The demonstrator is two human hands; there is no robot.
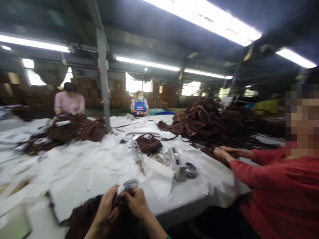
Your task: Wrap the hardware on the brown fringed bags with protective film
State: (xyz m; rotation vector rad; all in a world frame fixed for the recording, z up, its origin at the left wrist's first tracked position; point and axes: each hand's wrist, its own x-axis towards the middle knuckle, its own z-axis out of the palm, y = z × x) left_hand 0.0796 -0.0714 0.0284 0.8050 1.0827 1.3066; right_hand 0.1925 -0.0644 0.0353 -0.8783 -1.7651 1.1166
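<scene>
A dark brown, soft, furry-looking item (83,212) lies at the near table edge, partly hidden by my forearms. It looks like a bag, though blur hides its exact kind. On its left, a dark strap (53,207) runs over the white table covering. My left hand (107,207) is closed at the upper part of this item. Close beside it, my right hand (137,202) has its thumb and fingers pinched together. Between and just above both hands sits a crumpled white and clear wrapping (127,186), which both hands seem to grip.
A tape dispenser (177,164) and a dark tape roll (190,170) stand ahead to the right. Brown goods are heaped at the right (199,119) and left (77,127). A person in red (274,179) works close on my right. A post (103,79) rises through the table.
</scene>
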